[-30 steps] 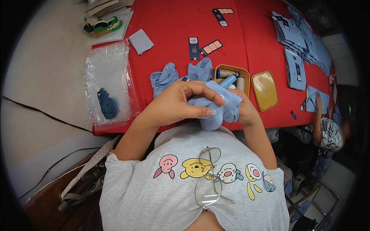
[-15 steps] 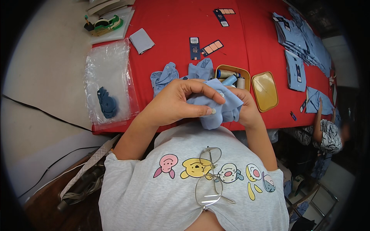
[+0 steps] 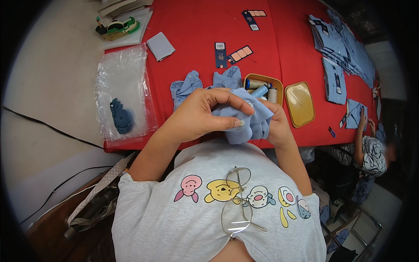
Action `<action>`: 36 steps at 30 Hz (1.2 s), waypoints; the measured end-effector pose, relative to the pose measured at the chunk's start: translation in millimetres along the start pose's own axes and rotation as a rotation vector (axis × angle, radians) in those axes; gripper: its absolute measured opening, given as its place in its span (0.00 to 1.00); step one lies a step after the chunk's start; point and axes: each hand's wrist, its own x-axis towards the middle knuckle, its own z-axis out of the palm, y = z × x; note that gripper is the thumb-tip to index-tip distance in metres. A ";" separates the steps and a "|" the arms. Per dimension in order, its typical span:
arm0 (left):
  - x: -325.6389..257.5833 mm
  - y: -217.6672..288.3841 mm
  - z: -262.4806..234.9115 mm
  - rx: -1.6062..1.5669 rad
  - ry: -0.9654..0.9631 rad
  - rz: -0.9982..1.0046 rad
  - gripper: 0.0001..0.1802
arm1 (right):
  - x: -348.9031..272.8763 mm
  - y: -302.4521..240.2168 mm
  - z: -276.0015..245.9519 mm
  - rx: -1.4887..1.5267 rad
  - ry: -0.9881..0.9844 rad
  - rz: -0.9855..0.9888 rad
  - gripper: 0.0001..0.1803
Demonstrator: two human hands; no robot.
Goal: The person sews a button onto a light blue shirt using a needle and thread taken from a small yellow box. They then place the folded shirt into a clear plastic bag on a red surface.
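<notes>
Left hand (image 3: pixel 196 114): is pinching the cloth (image 3: pixel 258 118) between thumb and forefinger, the thumb tip touching a white button (image 3: pixel 242 123).
Right hand (image 3: pixel 278 126): is gripping the right edge of the cloth, its fingertips partly hidden.
Cloth: blue, bunched; is spanning the gap between both hands, at the near edge of the red desk (image 3: pixel 192 26).
Box (image 3: pixel 281 91): yellowish, is standing just beyond the right hand, holding spools (image 3: pixel 258 83).
Lid (image 3: pixel 300 105): is lying right of the box, near the right hand.
Tags (image 3: pixel 221 54): are lying beyond both hands.
Bag (image 3: pixel 124 72): clear plastic, is lying left of the left hand, a dark blue coil (image 3: pixel 123 121) resting on it.
Shirts (image 3: pixel 334 81): blue, folded, are lying well right of the right hand.
</notes>
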 end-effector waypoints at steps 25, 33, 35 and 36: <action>3.2 -10.1 -0.5 0.058 0.106 0.051 0.17 | 8.3 -17.6 15.7 -0.339 0.474 -0.274 0.13; 4.8 -11.2 2.2 0.109 0.103 0.058 0.20 | 7.0 -52.3 40.7 -1.362 0.025 -0.719 0.10; 6.0 -12.2 2.4 0.186 0.115 0.087 0.21 | 6.6 -46.7 37.8 -1.308 0.039 -0.655 0.09; 6.2 -13.6 1.9 0.174 0.122 0.076 0.21 | 6.9 -44.4 35.8 -1.252 0.034 -0.638 0.08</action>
